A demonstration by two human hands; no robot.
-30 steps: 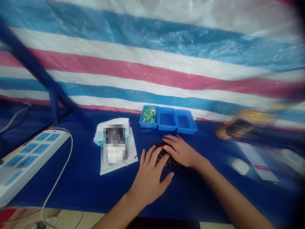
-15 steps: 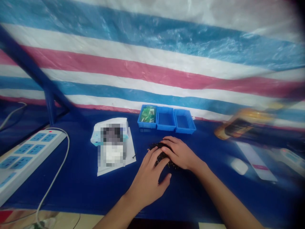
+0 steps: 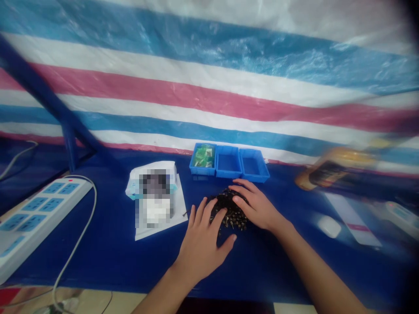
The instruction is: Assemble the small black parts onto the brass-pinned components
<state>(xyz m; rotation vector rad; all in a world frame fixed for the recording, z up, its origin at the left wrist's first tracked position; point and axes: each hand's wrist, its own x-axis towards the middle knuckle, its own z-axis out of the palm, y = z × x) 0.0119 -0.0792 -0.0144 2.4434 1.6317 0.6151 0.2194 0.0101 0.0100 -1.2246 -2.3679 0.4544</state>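
A pile of small dark pieces, some with brass-coloured ends point(image 3: 235, 218), lies on the blue table in front of me; they look like screws, but are too small to be sure. My left hand point(image 3: 204, 237) is open, fingers spread, its fingertips at the pile's left edge. At the right edge of the pile rests my right hand point(image 3: 257, 205), also open, with its fingers over the dark pieces. Part of the pile is hidden under the fingers. Behind it stand three joined blue bins: the left bin point(image 3: 190, 168) holds green packets, and the middle bin point(image 3: 228, 162) and right bin point(image 3: 252, 165) show bare floors.
Left of my hands, a white packet point(image 3: 134, 176) lies on a white sheet point(image 3: 181, 205), partly pixelated. A white power strip point(image 3: 73, 198) with a cable is at far left. On the right are a blurred amber bottle point(image 3: 340, 168), a white rounded object point(image 3: 329, 226) and a pale flat box point(image 3: 352, 218).
My hands have moved apart, the right one slightly up and right. More of the pile shows between them, and the left fingers are spread wider.
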